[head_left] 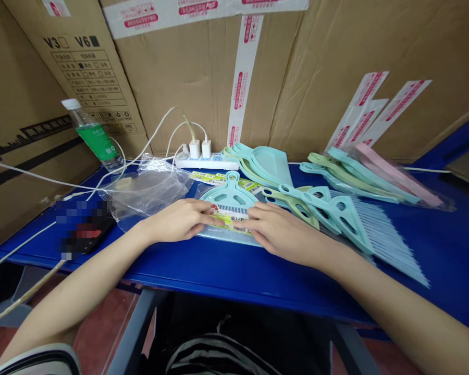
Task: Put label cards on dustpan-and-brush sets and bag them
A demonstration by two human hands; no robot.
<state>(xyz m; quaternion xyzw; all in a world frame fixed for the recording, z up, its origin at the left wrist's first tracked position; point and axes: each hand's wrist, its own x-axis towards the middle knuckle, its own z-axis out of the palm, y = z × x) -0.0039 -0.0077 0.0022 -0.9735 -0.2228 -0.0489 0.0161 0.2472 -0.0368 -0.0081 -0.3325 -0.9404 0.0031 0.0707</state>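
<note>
A light blue brush (231, 194) with grey bristles lies in a clear plastic bag, handle pointing away, with a yellow-green label (231, 221) across its lower part. My left hand (182, 220) rests at the bag's left side, index finger stretched onto the label. From the right, my right hand (275, 226) reaches the same label, its index finger extended on it and nearly meeting the left one. Both hands lie on the package without gripping it; some fingers are curled and partly hidden.
Loose brushes (347, 224) lie right of the package, with dustpans (268, 161) behind and bagged dustpans (394, 179) further right. A power strip (207, 162), crumpled plastic (144, 190), a bottle (97, 140), a phone (89, 234) and cables are on the blue table (203, 271). Cardboard stands behind.
</note>
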